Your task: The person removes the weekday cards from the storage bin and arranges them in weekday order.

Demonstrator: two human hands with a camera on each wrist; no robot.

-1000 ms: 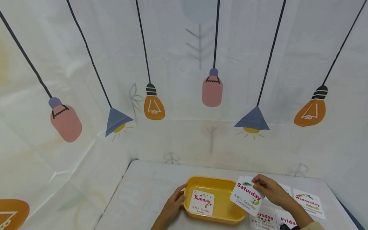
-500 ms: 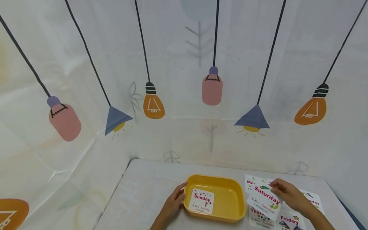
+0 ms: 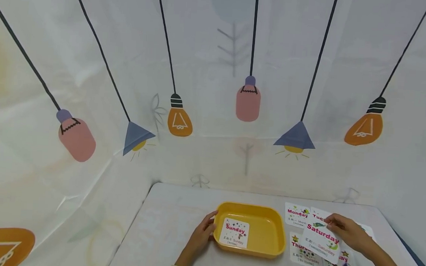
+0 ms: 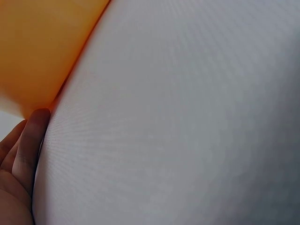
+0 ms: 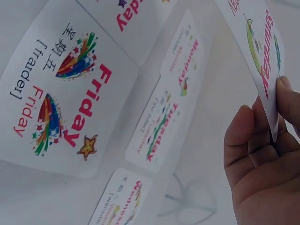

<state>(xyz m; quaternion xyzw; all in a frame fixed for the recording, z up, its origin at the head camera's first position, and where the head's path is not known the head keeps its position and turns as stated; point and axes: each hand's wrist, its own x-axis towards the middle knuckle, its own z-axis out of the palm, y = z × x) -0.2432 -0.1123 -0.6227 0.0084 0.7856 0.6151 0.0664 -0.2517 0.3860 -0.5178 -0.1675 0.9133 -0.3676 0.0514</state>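
Note:
My right hand (image 3: 351, 235) pinches the top right corner of a white flashcard (image 3: 320, 240) reading Saturday between thumb and fingers. In the head view that card is tilted above other cards and partly covers them. The right wrist view catches the Saturday card (image 5: 262, 44) nearly edge-on, raised off the table. My left hand (image 3: 197, 238) rests against the left side of a yellow tray (image 3: 279, 238); its fingers (image 4: 35, 133) touch the outer wall in the left wrist view. A Sunday card (image 3: 234, 233) lies flat inside the tray, at its left end.
Right of the tray, cards lie in two rows: Monday (image 3: 296, 215), Tuesday (image 5: 154, 126) and Wednesday (image 5: 123, 199) behind, Thursday (image 3: 302, 256) and Friday (image 5: 61, 93) in front. White tabletop (image 3: 182, 208) surrounds the tray. A lamp-patterned sheet (image 3: 204, 157) hangs behind it.
My right hand has carried the Saturday card rightward from the tray's right edge to above the laid-out cards. Monday's card has come into view. My left hand stays at the tray.

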